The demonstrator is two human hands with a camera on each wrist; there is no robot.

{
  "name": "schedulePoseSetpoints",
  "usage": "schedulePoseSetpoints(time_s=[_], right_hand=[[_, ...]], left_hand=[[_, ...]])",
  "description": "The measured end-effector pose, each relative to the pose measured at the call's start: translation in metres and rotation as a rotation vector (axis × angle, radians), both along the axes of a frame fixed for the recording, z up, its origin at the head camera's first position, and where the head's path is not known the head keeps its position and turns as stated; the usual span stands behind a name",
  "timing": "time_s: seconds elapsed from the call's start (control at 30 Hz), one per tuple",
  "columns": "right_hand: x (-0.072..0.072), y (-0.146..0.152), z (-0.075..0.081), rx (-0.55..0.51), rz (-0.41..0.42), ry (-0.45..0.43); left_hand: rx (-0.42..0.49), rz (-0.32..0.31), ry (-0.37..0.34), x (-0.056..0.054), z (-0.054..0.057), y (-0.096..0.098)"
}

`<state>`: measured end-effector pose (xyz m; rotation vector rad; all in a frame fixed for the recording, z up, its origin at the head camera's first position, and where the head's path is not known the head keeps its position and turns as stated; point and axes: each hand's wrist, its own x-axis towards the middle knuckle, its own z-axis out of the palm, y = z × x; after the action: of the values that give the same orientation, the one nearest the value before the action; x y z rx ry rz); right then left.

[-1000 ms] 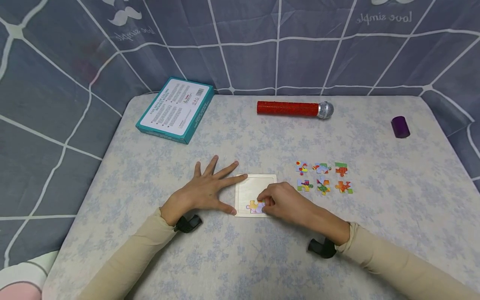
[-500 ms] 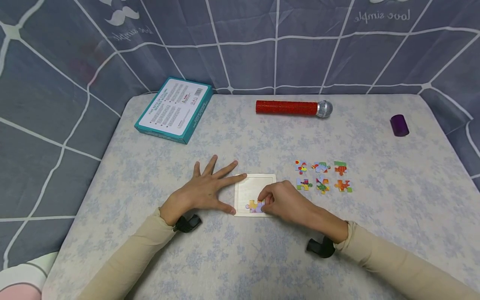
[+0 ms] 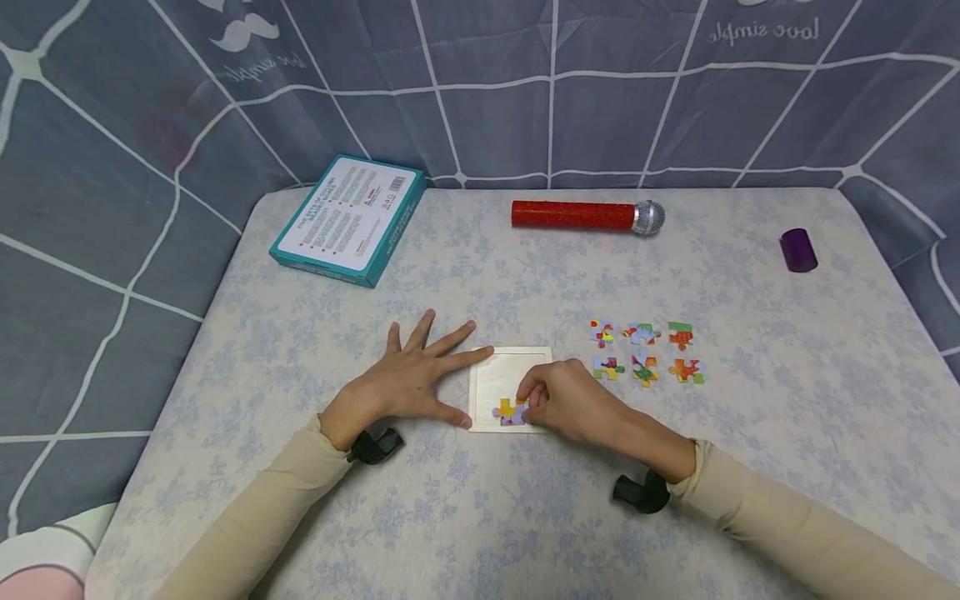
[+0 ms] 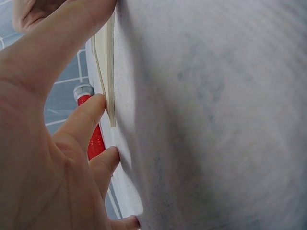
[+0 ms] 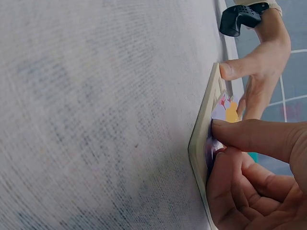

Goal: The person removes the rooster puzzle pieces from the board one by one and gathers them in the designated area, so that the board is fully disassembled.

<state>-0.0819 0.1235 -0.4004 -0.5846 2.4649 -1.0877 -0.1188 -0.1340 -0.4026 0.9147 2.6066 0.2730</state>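
Note:
In the head view my left hand [image 3: 408, 379] lies with fingers spread at the left side of a shallow, pale square puzzle tray [image 3: 498, 367]. Its thumb and index fingertip rest at the tray's left edge; the left wrist view shows the other fingertips on the cloth. Over the tray's near side, my right hand [image 3: 573, 404] pinches a yellow and purple jigsaw puzzle piece [image 3: 508, 412] between thumb and index finger. That piece [image 5: 223, 109] sits tilted against the tray floor in the right wrist view, its right part hidden by the fingers.
Several loose puzzle pieces [image 3: 645, 369] lie in two rows right of the tray. Behind stand a teal box [image 3: 348, 217], a red microphone [image 3: 573, 215] and a purple cylinder [image 3: 798, 250]. A grey curtain [image 3: 495, 125] hangs at the table's back edge.
The puzzle piece in my right hand has turned and tilted slightly, its left end shifting a little. My left hand stays in place.

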Motion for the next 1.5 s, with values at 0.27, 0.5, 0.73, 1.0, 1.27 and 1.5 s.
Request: schedulePoseSetpoints(time_s=[0.27,0.5,0.73,1.0,1.27,1.5], right_hand=[[-0.004,0.008,-0.001,-0.097,0.033,0.0],[-0.008,0.013,0.001,-0.146,0.073,-0.084],[-0.009,0.034,0.012,-0.155,0.036,-0.153],[-0.003,0.08,0.017,-0.083,-0.008,-0.175],[0.0,0.121,0.014,-0.042,-0.029,-0.257],[-0.002,0.143,0.022,0.002,-0.017,-0.283]], left_hand=[[0.002,-0.002,-0.003,-0.001,-0.001,0.0],[-0.001,0.006,-0.01,-0.001,-0.002,0.0],[-0.014,0.016,-0.012,-0.001,-0.002,0.0],[-0.005,0.007,-0.007,-0.001,-0.002,0.001],[-0.004,0.003,-0.01,-0.001,-0.001,0.0],[-0.002,0.0,-0.013,0.0,0.0,0.001]])
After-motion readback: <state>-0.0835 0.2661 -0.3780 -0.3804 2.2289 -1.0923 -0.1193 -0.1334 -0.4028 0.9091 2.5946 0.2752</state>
